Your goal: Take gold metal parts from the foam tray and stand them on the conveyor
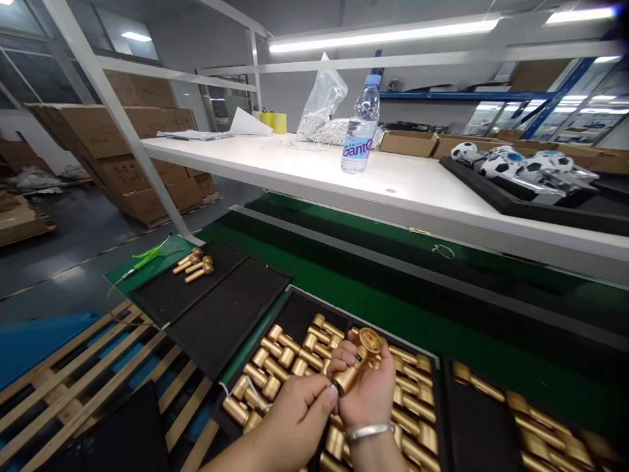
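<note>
My right hand (369,393), with a silver bracelet on the wrist, grips a gold cylindrical part (358,364) whose round head points up and away. My left hand (295,419) pinches the lower end of that part, and a thin white cord (246,392) trails from its fingers. Both hands hover over a black tray (295,303) filled with several similar gold parts (275,367).
A second black tray (472,426) of gold parts lies to the right. Flat black trays (221,308) lie to the left with a few gold parts (195,265) and a green tool (146,259). A water bottle (360,128), plastic bag (322,101) and football-patterned items (511,164) sit on the white shelf (295,167). A wooden pallet (73,387) is lower left.
</note>
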Demonstrator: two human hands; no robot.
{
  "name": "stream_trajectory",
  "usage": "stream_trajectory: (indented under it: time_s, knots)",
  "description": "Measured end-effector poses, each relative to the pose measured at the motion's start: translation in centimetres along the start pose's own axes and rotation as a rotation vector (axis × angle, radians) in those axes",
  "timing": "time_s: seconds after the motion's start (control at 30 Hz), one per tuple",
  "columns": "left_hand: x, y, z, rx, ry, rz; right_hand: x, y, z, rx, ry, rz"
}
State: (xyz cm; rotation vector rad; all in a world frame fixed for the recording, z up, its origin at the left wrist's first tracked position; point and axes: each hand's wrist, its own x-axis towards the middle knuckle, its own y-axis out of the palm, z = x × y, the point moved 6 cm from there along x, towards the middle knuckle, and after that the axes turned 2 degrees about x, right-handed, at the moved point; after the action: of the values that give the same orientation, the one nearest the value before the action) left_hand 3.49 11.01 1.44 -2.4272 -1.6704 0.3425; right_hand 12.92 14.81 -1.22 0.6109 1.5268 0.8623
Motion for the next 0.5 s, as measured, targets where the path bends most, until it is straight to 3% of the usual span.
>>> stream_trajectory:
  time_s: [0.23,0.5]
  knots:
    - [-0.2,0.1,0.9,-0.221,-0.253,0.012,-1.1,0.8,0.2,-0.117,-0.271,0.044]
    - [-0.7,0.9,1.4,-0.044,-0.114,0.096,-1.9,0.7,0.7,-0.222,-0.331,0.133]
